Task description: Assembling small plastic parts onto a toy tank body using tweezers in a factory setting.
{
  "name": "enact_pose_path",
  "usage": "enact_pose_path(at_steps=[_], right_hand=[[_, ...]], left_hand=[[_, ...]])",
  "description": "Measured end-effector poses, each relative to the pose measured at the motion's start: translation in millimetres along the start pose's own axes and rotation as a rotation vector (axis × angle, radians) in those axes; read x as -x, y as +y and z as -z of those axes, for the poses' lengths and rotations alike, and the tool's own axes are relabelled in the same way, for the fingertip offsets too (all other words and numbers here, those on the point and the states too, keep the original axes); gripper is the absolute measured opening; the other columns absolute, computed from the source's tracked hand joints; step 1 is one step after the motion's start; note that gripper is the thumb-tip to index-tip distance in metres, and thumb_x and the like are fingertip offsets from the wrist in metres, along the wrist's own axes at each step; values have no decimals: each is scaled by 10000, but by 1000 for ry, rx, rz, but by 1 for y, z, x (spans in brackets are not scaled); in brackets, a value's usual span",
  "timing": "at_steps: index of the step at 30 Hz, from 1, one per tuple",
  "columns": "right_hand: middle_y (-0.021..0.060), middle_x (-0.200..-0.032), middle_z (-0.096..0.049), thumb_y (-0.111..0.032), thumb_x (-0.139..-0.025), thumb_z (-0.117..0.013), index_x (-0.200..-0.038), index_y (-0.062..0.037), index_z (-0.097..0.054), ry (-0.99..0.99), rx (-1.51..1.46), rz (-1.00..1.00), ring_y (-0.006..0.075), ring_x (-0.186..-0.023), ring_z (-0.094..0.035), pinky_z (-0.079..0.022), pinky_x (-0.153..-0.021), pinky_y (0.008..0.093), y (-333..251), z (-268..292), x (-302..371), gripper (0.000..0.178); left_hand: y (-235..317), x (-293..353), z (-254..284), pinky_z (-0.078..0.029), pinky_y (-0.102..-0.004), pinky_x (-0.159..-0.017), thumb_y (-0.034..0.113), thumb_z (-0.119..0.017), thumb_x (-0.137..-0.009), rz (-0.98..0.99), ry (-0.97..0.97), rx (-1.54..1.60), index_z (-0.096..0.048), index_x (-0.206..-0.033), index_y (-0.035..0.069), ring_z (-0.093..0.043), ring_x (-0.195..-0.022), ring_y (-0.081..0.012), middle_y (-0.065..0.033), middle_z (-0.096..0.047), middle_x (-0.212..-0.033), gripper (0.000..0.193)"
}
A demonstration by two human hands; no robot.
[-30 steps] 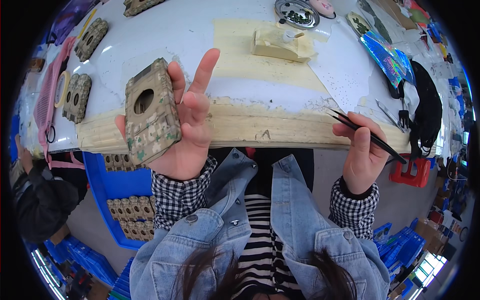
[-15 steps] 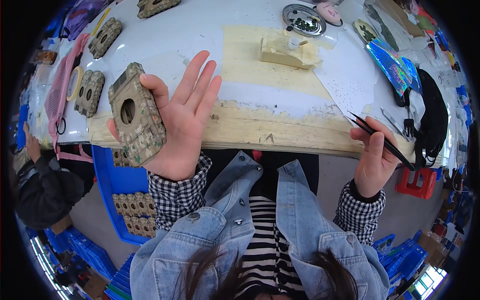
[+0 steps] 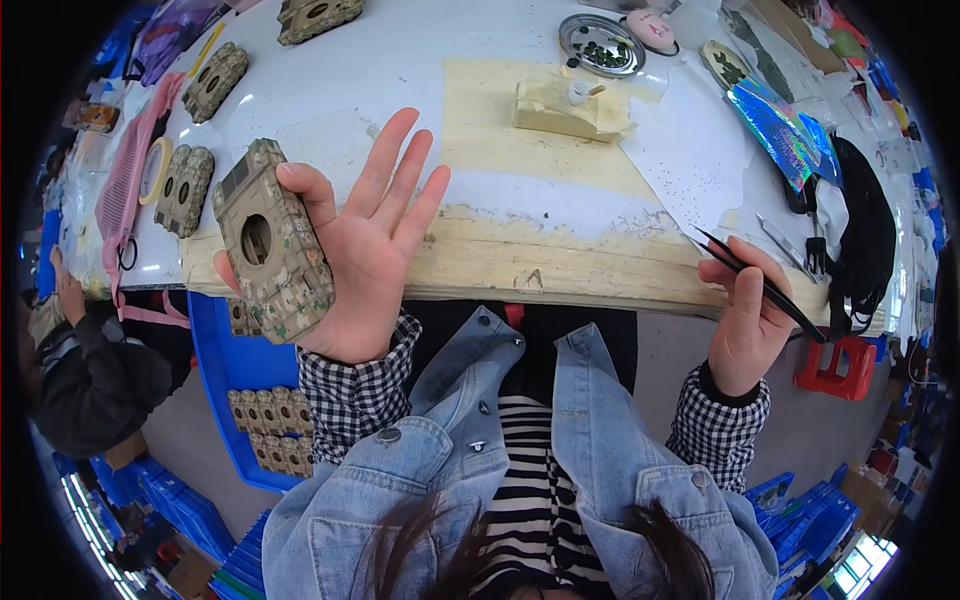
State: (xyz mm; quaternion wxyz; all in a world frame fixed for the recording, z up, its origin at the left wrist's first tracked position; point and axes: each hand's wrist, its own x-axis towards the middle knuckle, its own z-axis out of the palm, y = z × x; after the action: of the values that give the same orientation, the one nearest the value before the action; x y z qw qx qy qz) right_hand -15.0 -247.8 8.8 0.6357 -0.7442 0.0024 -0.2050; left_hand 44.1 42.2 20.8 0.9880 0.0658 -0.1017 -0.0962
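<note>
left hand (image 3: 362, 250) holds a camouflage hull (image 3: 288, 268) (tilted), right hand (image 3: 748, 325) tweezers (image 3: 786, 302).

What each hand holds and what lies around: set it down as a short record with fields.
Left hand: holds a camouflage hull with a round hole; three fingers spread
Right hand: holds black tweezers
On table: other hulls, pale yellow block, round silver dish with small dark pieces
Below table edge: blue tray with hull rows
</note>
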Motion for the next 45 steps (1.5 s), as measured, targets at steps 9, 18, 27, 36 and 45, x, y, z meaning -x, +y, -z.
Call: enact_pose_path(at_steps=[9,18,27,36,45], right_hand=[[155,-956,-624,-65,-887,-547,-1028,70,-586,-20,-10,-6,174,-872,-617,-474,-800,272,-4,7,-6,199],[111,-912,-637,-29,-844,-589,-956,57,-623,-68,193,97,157,-833,-573,-430,-758,244,5,25,-9,145],[111,-940,-620,-29,-872,-559,-990,63,-603,-56,83,89,144,-851,-573,-431,-782,236,15,29,-4,156],[119,-956,-614,-25,-874,-556,-996,71,-597,-86,106,130,155,-869,-586,-448,-808,243,17,31,-5,161],[125,-972,-615,-20,-876,-552,-1003,73,-595,-77,102,145,163,-883,-593,-458,-816,247,20,31,-4,163]], left_hand=[[-5,7,19,-252,-386,-1027,288,-705,-735,171,-157,165,-447,-1222,103,-358,-1152,-192,-51,-433,-1194,582],[-31,4,14,-415,-269,-829,243,-711,-750,256,-64,193,-401,-1263,75,-457,-896,-130,-13,-468,-1013,623],[-34,4,8,-452,-242,-850,111,-767,-672,248,-21,225,-400,-1265,58,-471,-923,-128,-7,-475,-1048,699],[-32,4,6,-462,-235,-852,107,-770,-664,244,-57,207,-398,-1266,55,-475,-928,-126,-6,-481,-1054,709],[-26,6,8,-473,-240,-853,100,-771,-662,212,-71,200,-397,-1258,39,-480,-926,-129,-13,-484,-1045,706]])
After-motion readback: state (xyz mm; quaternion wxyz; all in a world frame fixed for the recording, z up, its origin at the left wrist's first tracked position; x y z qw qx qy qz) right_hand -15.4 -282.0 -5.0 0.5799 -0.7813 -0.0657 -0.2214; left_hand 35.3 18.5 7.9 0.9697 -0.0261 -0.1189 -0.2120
